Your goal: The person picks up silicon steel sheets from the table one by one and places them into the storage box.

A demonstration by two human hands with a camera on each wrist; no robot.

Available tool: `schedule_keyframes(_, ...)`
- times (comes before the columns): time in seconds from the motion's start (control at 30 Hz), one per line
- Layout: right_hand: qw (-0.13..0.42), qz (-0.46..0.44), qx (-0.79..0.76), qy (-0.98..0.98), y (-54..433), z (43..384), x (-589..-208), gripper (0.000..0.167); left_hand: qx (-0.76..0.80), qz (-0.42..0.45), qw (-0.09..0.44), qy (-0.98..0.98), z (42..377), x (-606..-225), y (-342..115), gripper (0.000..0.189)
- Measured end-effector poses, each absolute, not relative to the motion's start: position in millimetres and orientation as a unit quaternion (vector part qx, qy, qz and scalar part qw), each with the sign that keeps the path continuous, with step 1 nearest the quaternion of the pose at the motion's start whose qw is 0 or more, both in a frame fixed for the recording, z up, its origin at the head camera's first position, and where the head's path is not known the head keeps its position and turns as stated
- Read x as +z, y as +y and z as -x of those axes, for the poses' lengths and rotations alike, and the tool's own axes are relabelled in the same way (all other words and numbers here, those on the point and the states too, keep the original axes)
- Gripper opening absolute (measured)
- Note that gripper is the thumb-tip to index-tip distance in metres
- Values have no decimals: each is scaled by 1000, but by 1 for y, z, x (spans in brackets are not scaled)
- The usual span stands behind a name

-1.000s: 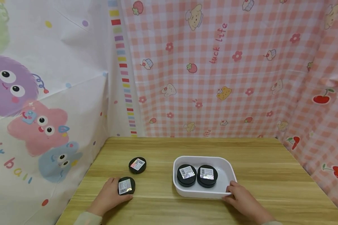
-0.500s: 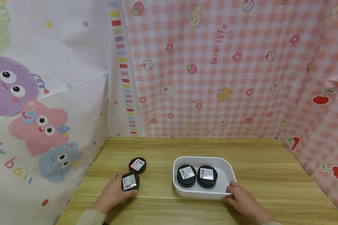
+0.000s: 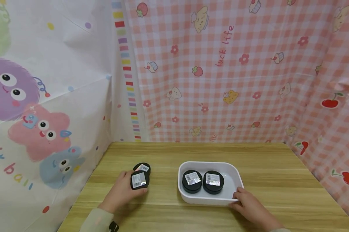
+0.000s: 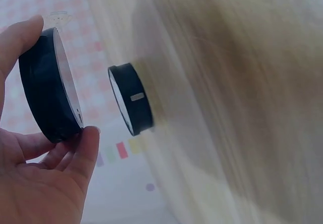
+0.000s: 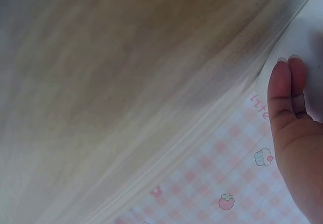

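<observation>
My left hand (image 3: 121, 192) grips a black round disc-shaped container (image 3: 139, 180) by its sides, thumb and fingers on opposite edges. The left wrist view shows that held container (image 4: 46, 90) raised off the table. Behind it in the head view, a second black round container (image 3: 146, 168) lies on the wood, partly covered; its side bears a small pale mark (image 4: 137, 97). Two similar containers with silvery labels, a left one (image 3: 192, 181) and a right one (image 3: 213, 182), sit side by side in a white tray (image 3: 189, 198). My right hand (image 3: 248, 205) pinches the tray's near right corner.
The wood-grain table (image 3: 267, 170) carries all of these. A pink checked cloth (image 3: 215, 80) hangs along the back and right, and a white cartoon-printed sheet (image 3: 84, 106) stands along the left.
My left hand has risen from the table with the container and moved right and away from me, now overlapping the second container in the head view. The right hand and tray stay put.
</observation>
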State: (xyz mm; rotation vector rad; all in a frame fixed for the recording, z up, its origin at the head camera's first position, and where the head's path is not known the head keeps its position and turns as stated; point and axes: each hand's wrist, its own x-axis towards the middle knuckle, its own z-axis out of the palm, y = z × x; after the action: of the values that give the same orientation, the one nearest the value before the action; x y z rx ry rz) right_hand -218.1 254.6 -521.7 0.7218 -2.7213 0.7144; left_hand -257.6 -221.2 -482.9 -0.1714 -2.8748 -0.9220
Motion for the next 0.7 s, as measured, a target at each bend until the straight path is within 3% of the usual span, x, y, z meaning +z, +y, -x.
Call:
schedule_keyframes(0.4,104,-237,245,-934,253,216,-519,20,-308,59,41,-949,262,-471,-214,93)
schedule_keyframes(0.7,113,-242,248,-931,253,216,-519,20,-301,69,55,-949,265,-467,-208,97)
